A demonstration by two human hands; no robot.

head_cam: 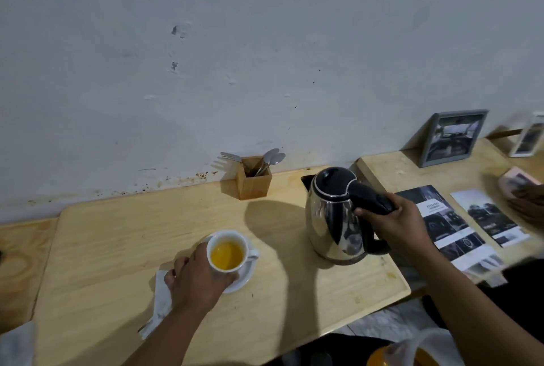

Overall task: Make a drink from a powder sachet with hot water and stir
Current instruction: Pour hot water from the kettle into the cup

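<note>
While both hands are on the table point(123, 236), status as seen from the head camera:
left hand point(196, 276): grip closed around the cup point(227, 251), fingers wrapped on its near side
cup: white, holds orange drink, sits on a saucer point(245, 277), front-left of table
right hand point(396, 226): grip closed on the black handle of the kettle point(335, 215)
kettle: steel, upright, lid down, resting on table right of cup, well apart
napkin point(160, 304): crumpled, under left wrist
holder point(253, 178): wooden box by wall, spoons and fork inside
leaflets point(450, 227): right of kettle
</note>
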